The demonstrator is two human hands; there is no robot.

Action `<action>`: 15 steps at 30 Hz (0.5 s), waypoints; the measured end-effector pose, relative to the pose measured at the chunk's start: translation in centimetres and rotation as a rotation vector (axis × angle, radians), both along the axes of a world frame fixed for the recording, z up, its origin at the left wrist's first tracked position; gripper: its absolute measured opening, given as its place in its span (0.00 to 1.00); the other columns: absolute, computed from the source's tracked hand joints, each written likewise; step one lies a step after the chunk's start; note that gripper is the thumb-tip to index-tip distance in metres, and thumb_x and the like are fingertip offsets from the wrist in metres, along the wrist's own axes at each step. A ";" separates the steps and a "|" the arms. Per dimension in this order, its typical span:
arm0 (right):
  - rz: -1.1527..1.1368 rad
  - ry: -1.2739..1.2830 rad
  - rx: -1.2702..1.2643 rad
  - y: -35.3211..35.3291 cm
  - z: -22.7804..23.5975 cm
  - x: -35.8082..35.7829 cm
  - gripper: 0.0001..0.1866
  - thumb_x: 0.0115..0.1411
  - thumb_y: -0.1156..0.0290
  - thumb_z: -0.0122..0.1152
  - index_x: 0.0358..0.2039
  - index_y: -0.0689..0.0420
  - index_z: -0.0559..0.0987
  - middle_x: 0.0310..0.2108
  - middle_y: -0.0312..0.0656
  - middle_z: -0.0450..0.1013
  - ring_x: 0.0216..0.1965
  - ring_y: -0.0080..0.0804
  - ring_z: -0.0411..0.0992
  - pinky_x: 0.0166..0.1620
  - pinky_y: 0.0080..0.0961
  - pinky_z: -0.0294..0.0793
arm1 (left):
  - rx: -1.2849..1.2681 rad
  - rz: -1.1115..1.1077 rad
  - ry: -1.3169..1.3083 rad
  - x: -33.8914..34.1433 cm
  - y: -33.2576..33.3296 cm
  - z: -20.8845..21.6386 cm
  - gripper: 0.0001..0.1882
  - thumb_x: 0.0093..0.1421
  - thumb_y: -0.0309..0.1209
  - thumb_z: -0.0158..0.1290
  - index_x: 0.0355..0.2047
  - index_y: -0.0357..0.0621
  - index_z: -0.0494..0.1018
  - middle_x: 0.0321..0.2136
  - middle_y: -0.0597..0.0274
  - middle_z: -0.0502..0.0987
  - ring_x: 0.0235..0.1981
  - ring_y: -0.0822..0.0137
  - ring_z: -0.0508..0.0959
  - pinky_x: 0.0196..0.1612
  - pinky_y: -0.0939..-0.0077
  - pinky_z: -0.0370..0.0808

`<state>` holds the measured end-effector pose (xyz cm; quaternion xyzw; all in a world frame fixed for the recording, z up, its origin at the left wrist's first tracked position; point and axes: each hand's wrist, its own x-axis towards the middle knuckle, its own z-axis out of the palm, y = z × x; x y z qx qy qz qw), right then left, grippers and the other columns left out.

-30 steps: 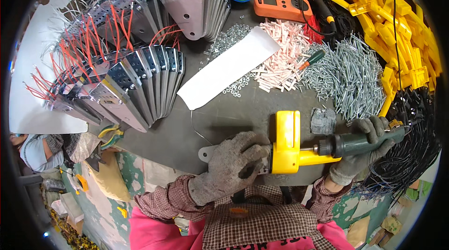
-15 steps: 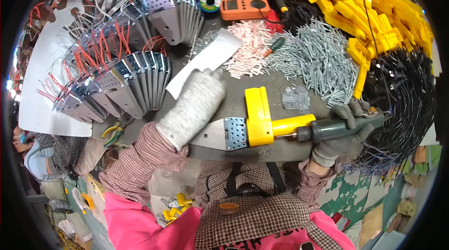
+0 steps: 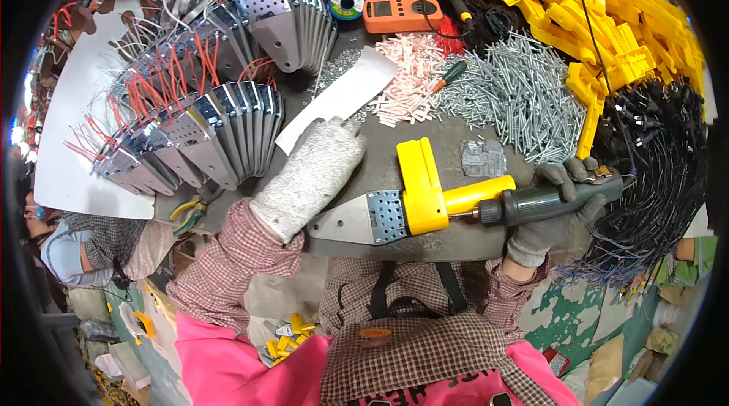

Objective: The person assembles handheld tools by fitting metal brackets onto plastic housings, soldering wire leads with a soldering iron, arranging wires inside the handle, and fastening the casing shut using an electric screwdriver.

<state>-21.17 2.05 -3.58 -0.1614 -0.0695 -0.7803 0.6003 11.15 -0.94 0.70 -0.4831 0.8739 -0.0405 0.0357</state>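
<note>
My right hand (image 3: 568, 216), in a grey glove, is wrapped round a dark green electric screwdriver (image 3: 558, 203). The screwdriver lies level and points left, its bit at the yellow plastic handle piece (image 3: 424, 186). That piece joins a flat grey metal blade with a perforated plate (image 3: 357, 218), lying at the table's near edge. My left hand (image 3: 328, 159), in a pale grey knitted glove, reaches forward beside a white paper strip (image 3: 338, 99) and small loose metal parts. Its fingers are mostly hidden beneath the hand, so whether they hold anything does not show.
Rows of metal blades with red wires (image 3: 205, 133) stand at left. Behind lie pink sleeves (image 3: 406, 80), long screws (image 3: 524, 95), an orange multimeter (image 3: 402, 14) and yellow plastic parts (image 3: 592, 11). Black cables (image 3: 653, 155) hang at right. Pliers (image 3: 191, 214) lie front left.
The view has shifted slightly. The screwdriver has edged left and up a little against the yellow piece. My left hand stays beside the paper strip.
</note>
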 end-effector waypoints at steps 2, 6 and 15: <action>0.032 -0.021 -0.036 -0.1 -0.7 -0.2 0.28 0.60 0.56 0.66 0.57 0.51 0.69 0.40 0.34 0.68 0.34 0.24 0.68 0.53 0.38 0.68 | 0.049 0.007 0.009 0.6 -0.4 -0.3 0.11 0.53 0.27 0.53 0.37 0.37 0.75 0.37 0.50 0.75 0.43 0.52 0.76 0.46 0.61 0.74; 0.119 0.027 -0.059 0.1 -0.1 0.7 0.27 0.62 0.53 0.64 0.57 0.49 0.69 0.40 0.32 0.68 0.37 0.26 0.68 0.53 0.51 0.67 | 0.072 0.134 0.070 0.8 -0.4 -1.0 0.14 0.52 0.30 0.57 0.38 0.37 0.73 0.37 0.47 0.74 0.42 0.49 0.76 0.45 0.57 0.74; 0.094 -0.035 -0.006 -0.6 0.4 0.8 0.23 0.60 0.61 0.67 0.50 0.55 0.69 0.35 0.34 0.66 0.31 0.21 0.68 0.50 0.30 0.67 | 0.065 0.252 0.960 -4.5 10.6 -3.3 0.17 0.44 0.29 0.66 0.31 0.44 0.69 0.35 0.54 0.70 0.38 0.49 0.72 0.42 0.56 0.70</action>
